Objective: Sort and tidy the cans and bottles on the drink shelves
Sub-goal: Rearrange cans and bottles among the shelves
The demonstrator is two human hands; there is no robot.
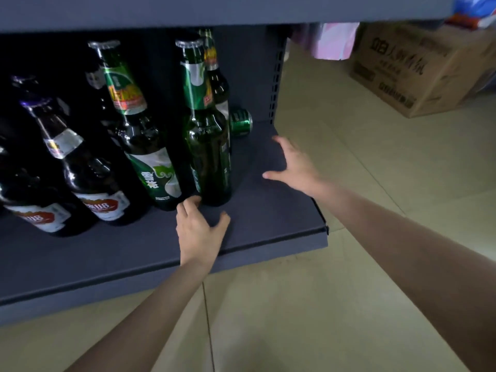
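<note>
Right now your left hand [198,226] sits on the shelf [268,226], fingers loosely spread, fingertips touching the base of the front green beer bottle [208,154]. Your right hand [292,165] hovers spread wide and holds nothing, near the green can [240,122] lying on its side behind. Glass: heavy, slick, breakable; likely top-heavy. Grip the body, not the neck.

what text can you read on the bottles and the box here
"U8" on the red label of the dark bottle and on the one left of it.
Green bottle labels: characters too blurred to read.
Cardboard box: printed Chinese characters, not legible.
Green can: nothing readable.
</note>
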